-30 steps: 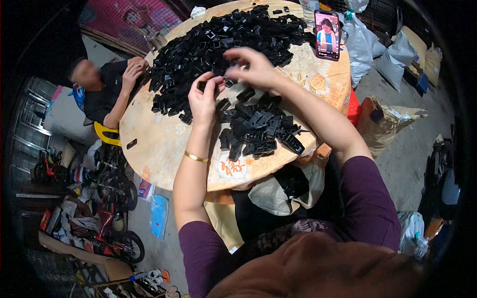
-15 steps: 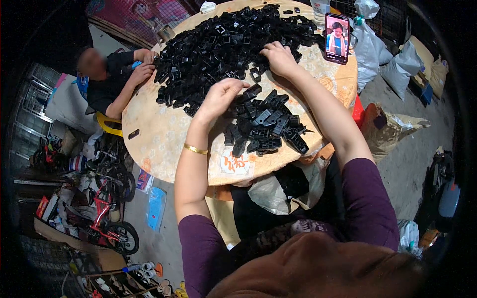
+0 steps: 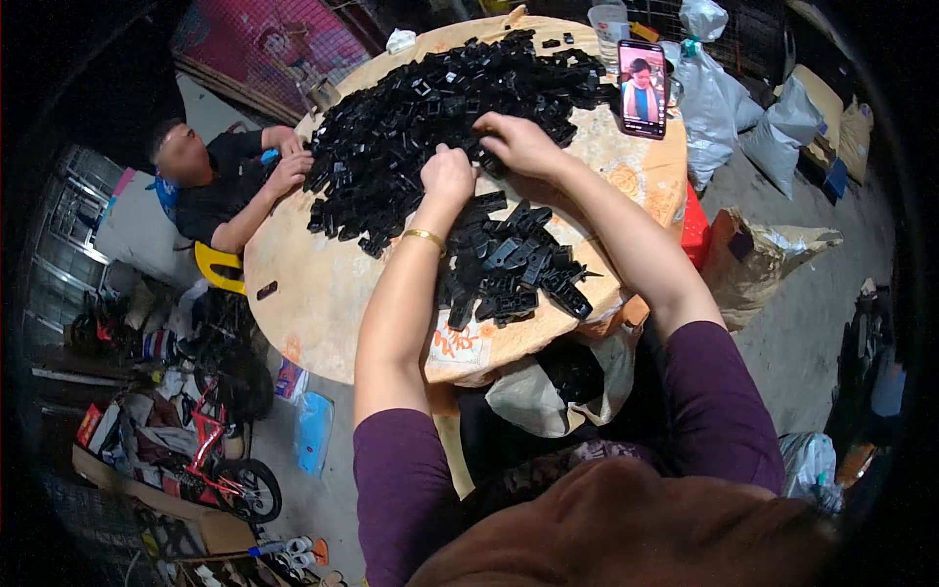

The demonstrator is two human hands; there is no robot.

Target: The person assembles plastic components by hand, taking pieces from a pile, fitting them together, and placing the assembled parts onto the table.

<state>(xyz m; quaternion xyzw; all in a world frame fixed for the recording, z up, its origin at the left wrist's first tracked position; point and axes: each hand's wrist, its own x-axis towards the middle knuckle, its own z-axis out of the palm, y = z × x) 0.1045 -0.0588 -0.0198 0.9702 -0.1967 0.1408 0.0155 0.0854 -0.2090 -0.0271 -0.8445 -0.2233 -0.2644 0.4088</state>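
Observation:
A large heap of small black plastic parts (image 3: 391,137) covers the far side of a round table (image 3: 303,313) with a patterned cloth. My left hand (image 3: 450,176) is closed at the heap's near edge, its fingers curled down and whatever they pinch hidden. Just right of it, my right hand (image 3: 523,147) bends its fingers over the heap; any part in its grip is hidden among the black pieces. Nearer to me lies a smaller pile of larger black plastic pieces (image 3: 514,254), below my hands.
A phone (image 3: 642,88) showing a video stands at the far right, near a clear plastic cup (image 3: 608,24). Across on the left, a co-worker (image 3: 225,186) has both hands at the heap. An open sack (image 3: 533,396) hangs at the near edge. Sacks (image 3: 709,127) stand right.
My left hand has moved forward and right to the heap's edge. My right hand has come left, closer to it. The view has shifted slightly.

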